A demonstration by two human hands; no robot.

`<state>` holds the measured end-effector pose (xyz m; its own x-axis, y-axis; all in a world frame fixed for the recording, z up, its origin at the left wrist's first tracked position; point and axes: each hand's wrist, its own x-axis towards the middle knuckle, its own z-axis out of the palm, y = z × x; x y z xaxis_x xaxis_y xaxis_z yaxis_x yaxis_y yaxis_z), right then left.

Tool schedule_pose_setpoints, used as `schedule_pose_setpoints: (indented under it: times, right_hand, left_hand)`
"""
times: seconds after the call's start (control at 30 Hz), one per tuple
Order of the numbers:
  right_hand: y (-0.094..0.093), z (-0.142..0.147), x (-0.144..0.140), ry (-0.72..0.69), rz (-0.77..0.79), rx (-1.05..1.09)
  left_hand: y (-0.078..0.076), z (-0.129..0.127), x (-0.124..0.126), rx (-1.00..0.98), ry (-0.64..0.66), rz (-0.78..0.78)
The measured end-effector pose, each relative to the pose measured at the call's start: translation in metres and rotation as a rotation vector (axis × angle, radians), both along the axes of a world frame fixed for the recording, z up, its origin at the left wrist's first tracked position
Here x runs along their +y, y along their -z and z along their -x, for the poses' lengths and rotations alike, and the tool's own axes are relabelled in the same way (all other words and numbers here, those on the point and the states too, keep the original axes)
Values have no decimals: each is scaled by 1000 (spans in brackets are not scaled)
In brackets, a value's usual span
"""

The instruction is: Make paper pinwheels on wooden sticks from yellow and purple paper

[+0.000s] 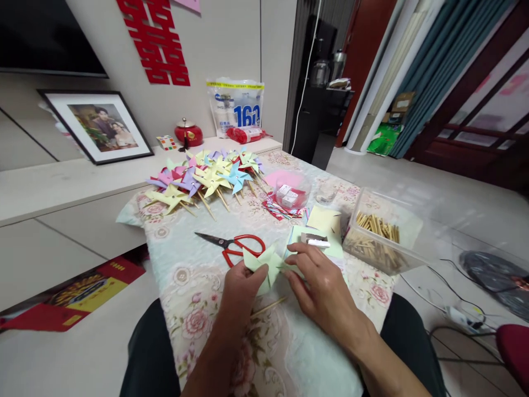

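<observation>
A home living room: framed portrait (103,128), curtains (430,71), floral tablecloth (198,298).

Only one view is given — taken from the head, aimed forward and down across a small table (198,286) set close in front. The near edge and the lap are caught at the bottom; the far wall (223,49) and the floor (413,182) to the right are seen beyond.

pinwheel (264,263): matt paper; stick (268,306): wood; scissors (231,243): metal (glossy red plastic handles); tablecloth (198,275): floral cloth
</observation>
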<state>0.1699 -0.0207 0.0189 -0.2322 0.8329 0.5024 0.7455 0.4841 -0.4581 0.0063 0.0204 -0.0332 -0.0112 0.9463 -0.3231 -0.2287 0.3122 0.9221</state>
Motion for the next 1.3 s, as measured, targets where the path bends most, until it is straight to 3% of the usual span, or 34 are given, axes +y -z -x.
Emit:
schedule_pose_setpoints:
  times: [0.1, 0.2, 0.27, 0.43, 0.73, 0.97, 1.3]
  right_hand:
    - [-20, -17, -4, 44, -53, 58]
    - [-33, -48, 2, 253, -87, 66]
    - [-38, -69, 9, 342, -31, 53]
    - [-38, -91, 23, 249, 165, -125]
    - [-27, -78, 38, 84, 291, -345]
    - [-12, -84, 36, 71, 240, -563]
    - [-22, -89, 46, 107, 182, -769]
  left_hand:
    - [3, -1, 1, -21, -3, 6]
    - [6, -3, 2, -35, -21, 12]
    - [9, -5, 2, -43, -45, 9]
    - [15, -5, 4, -18, -72, -6]
    - [15, -6, 4, -7, -91, -16]
    - [11, -7, 2, -11, -71, -39]
    - [6, -6, 1, -37, -54, -28]
